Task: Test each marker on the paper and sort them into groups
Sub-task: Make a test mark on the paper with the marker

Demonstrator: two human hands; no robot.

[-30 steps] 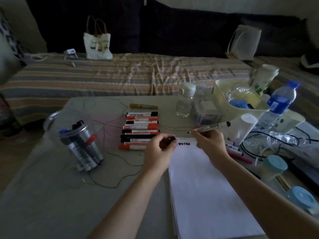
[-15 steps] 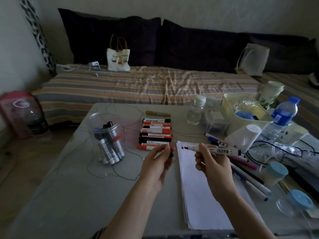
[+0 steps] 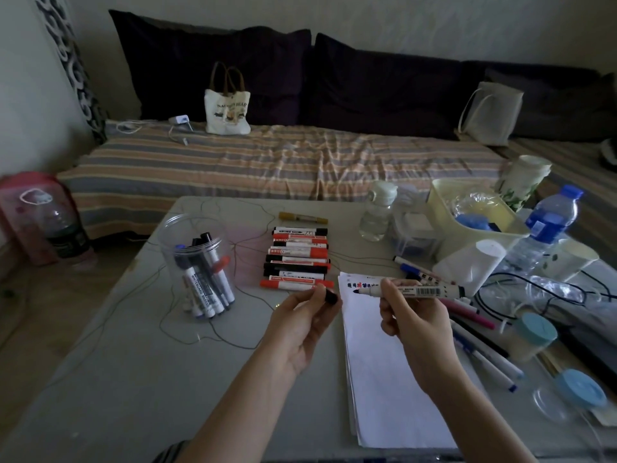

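My right hand (image 3: 414, 315) grips an uncapped white marker (image 3: 424, 291) held level above the paper, its dark tip pointing left. My left hand (image 3: 300, 322) pinches the marker's black cap (image 3: 331, 297) just left of that tip, a small gap between them. The stack of white paper (image 3: 390, 379) lies under both, with short coloured test marks (image 3: 359, 285) along its top edge. A row of red and black markers (image 3: 297, 259) lies side by side beyond my left hand. A clear jar (image 3: 197, 265) at the left holds several more markers.
Loose pens (image 3: 480, 349) lie right of the paper. The table's right side is crowded: a pale yellow bin (image 3: 467, 212), water bottles (image 3: 551, 225), white cups, blue-lidded jars (image 3: 581, 389) and black cables. Thin wire loops lie on the grey table (image 3: 133, 379). A striped bed lies beyond.
My right hand lifted the marker off the paper's top edge and turned it level with its tip to the left. My left hand rose with the cap. The view tilted up.
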